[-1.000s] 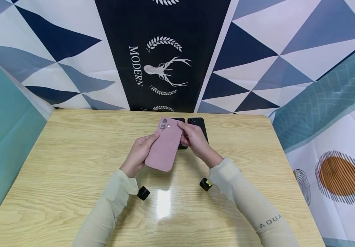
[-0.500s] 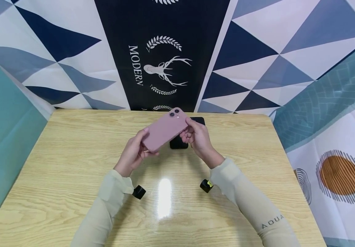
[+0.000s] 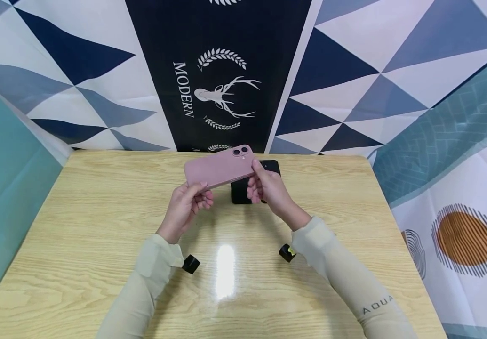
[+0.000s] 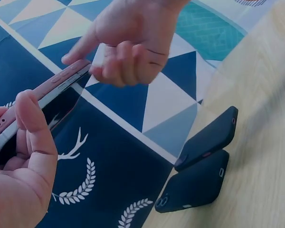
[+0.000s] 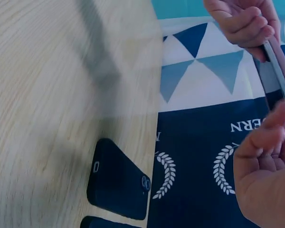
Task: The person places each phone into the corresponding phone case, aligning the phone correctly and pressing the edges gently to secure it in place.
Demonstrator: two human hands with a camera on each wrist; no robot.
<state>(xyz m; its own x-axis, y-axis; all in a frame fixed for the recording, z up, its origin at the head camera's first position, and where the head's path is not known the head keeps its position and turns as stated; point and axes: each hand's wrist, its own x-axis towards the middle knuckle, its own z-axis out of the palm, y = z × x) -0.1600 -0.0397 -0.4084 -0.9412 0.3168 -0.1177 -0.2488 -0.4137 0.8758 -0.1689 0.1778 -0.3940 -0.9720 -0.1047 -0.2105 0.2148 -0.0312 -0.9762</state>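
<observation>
A pink smartphone is held above the back of the table, its camera corner to the right. My left hand pinches its left lower edge, thumb on the back. At the camera end, my right hand grips the corner between thumb and curled fingers. The left wrist view shows the phone edge-on, a pale strip and dark face under the pink side. Beneath the right hand lie two black phones on the table: the left one and the right one, both partly covered in the head view.
The wooden table ends at a patterned cloth backdrop just behind the phones. Small black blocks sit by the left cuff and the right cuff. A bright light reflection shows on the tabletop.
The pink phone has turned from nearly upright to almost sideways, its lower end swinging left and up. My left hand's grip has shifted to the lower long edge; the right stays near the camera corner.
</observation>
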